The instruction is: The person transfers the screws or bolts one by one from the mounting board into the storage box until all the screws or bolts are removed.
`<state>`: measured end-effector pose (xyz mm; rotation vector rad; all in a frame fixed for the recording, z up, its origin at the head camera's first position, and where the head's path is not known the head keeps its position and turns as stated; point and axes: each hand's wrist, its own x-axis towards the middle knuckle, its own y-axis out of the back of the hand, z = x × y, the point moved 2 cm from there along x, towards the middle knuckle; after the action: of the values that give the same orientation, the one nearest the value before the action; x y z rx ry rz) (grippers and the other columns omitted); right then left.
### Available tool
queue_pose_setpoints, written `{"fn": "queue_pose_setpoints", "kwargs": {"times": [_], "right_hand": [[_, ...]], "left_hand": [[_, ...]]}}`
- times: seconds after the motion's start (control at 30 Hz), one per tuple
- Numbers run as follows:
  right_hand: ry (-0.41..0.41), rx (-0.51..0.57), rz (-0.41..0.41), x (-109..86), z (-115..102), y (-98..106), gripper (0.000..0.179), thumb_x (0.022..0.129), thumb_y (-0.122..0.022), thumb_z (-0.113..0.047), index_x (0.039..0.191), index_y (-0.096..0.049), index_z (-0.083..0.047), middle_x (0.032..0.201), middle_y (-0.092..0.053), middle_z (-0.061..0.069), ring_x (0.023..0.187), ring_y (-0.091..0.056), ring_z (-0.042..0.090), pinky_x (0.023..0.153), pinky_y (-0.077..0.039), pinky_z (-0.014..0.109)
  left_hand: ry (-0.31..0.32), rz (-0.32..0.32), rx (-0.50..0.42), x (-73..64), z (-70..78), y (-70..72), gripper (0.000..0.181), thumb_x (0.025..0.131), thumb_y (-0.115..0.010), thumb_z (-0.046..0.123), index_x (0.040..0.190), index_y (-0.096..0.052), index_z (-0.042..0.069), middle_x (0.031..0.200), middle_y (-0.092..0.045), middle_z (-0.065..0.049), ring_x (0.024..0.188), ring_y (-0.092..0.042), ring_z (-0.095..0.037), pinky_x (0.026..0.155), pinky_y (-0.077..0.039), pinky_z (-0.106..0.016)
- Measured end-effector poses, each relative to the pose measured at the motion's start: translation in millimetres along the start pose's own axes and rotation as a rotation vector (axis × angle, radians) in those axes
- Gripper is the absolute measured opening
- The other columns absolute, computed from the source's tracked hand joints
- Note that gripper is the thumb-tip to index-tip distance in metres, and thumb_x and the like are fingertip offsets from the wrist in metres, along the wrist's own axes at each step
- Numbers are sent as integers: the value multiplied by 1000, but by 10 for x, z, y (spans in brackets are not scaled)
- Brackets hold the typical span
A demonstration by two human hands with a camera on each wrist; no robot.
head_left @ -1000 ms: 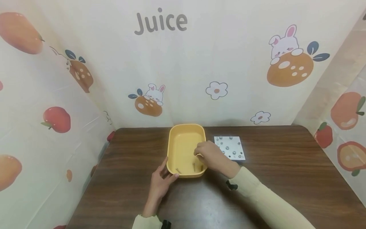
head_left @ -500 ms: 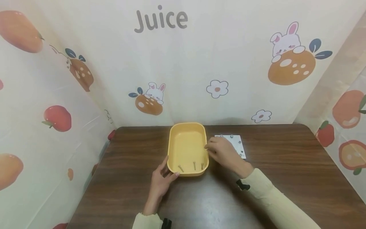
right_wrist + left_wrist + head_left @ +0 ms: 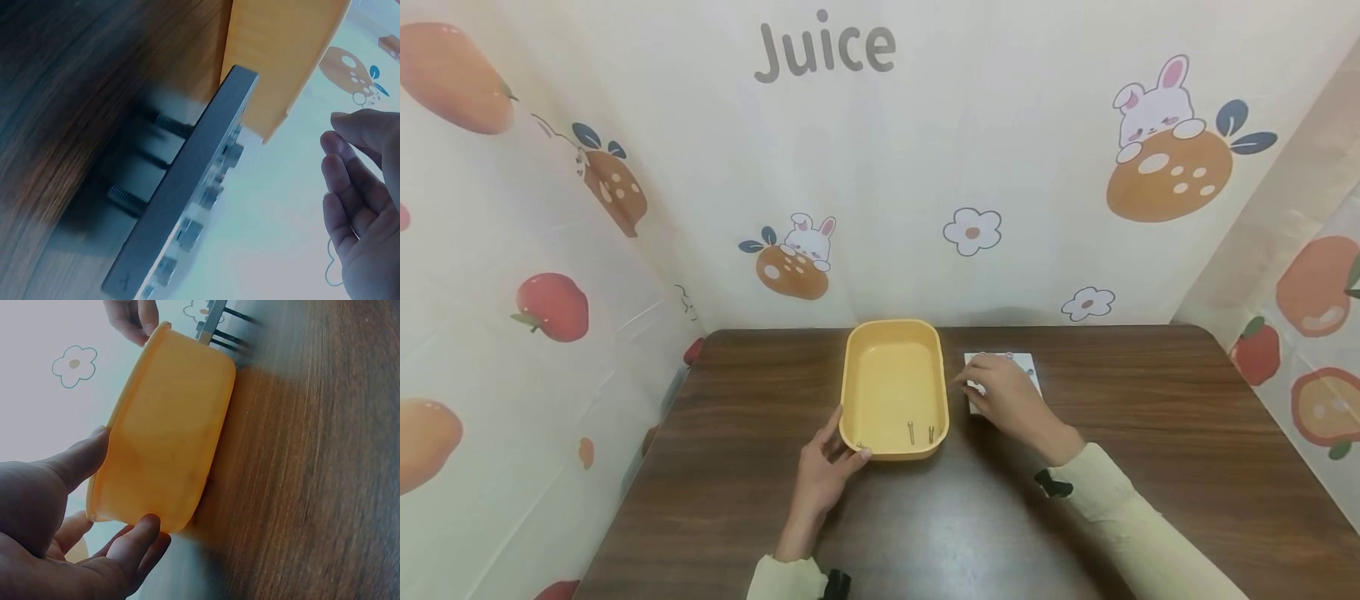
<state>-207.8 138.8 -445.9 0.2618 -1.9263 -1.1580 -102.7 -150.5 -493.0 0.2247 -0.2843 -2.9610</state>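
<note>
Inside the yellow tray (image 3: pixel 891 379), a few bolts (image 3: pixel 912 433) lie — more sit in the plate (image 3: pixel 181 181) beside it. The left hand's (image 3: pixel 823 477) fingers clamp the tray; the right hand (image 3: pixel 1011 400), fingertips nearly together, looks empty.

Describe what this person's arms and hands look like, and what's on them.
The left hand and right hand are bare. The left sleeve and right sleeve are plain pale cream. A small black object shows by the end of each.
</note>
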Motion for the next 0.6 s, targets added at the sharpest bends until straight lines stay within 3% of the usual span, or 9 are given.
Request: {"fn": "queue_pose_setpoints", "kwargs": {"times": [0.4, 0.6], "right_hand": [[1, -3, 18, -120, 151, 6, 24, 75, -83, 14, 90, -78, -3, 87, -73, 6, 85, -71, 30, 82, -60, 50], [-52, -7, -40, -153, 190, 7, 23, 77, -82, 13, 93, -79, -2, 90, -75, 8, 87, -72, 31, 85, -61, 52]], "left_hand": [[4, 11, 12, 3, 0, 9, 87, 85, -87, 3, 161, -44, 8, 164, -38, -28, 140, -54, -45, 106, -56, -41], [-9, 3, 0, 5, 0, -1, 87, 86, -86, 1, 161, -42, 5, 163, -38, -30, 139, -54, -46, 105, -56, -39]]}}
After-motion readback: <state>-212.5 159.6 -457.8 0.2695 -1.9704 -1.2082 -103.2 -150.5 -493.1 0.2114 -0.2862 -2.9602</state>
